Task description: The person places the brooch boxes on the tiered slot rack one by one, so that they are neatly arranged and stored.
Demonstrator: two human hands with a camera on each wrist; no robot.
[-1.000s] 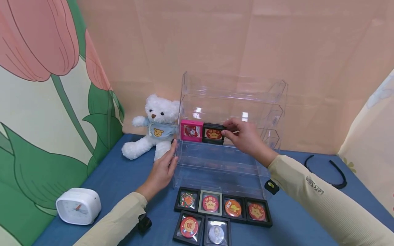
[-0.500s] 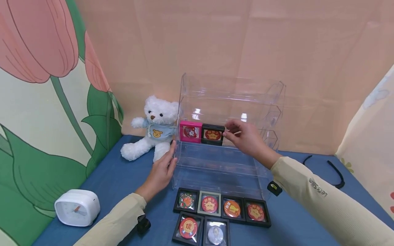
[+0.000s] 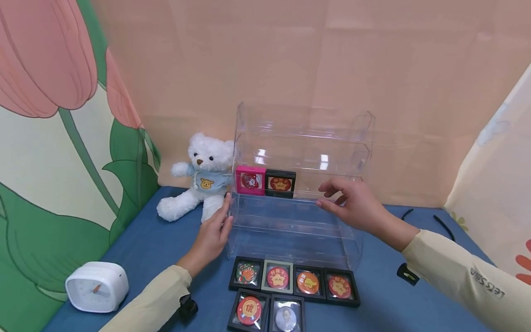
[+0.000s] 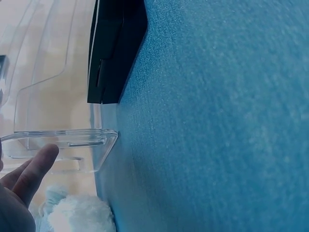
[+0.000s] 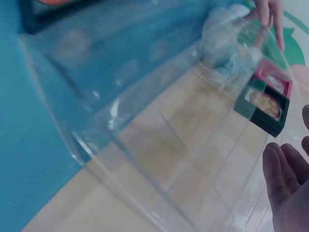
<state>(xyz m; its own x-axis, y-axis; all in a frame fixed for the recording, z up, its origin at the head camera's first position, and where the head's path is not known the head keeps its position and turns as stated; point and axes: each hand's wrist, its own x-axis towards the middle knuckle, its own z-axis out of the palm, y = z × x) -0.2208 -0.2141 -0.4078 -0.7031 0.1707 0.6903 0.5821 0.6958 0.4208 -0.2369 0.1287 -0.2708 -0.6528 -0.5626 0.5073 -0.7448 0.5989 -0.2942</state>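
A clear acrylic tiered rack (image 3: 304, 131) stands upright on the blue cloth. On its middle tier, at the left end, a pink framed badge box (image 3: 250, 180) sits beside a black framed badge box (image 3: 280, 183). My left hand (image 3: 209, 237) rests along the rack's left side with its fingers extended; in the left wrist view a fingertip (image 4: 47, 153) overlaps the clear side panel. Holding nothing, my right hand (image 3: 356, 205) hovers in front of the rack, right of the black box, fingers loosely bent and thumb apart from them.
In front of the rack lie several framed badges, including a grey-framed one (image 3: 277, 277) and a black-framed one (image 3: 342, 287). A white teddy bear (image 3: 209, 159) sits left of the rack. A white clock (image 3: 97, 286) stands front left; a black cord-like item (image 3: 444, 227) lies at right.
My right hand has let go of the black badge box and drawn away to the right and toward me. The box stays on the tier; my left hand keeps its place.
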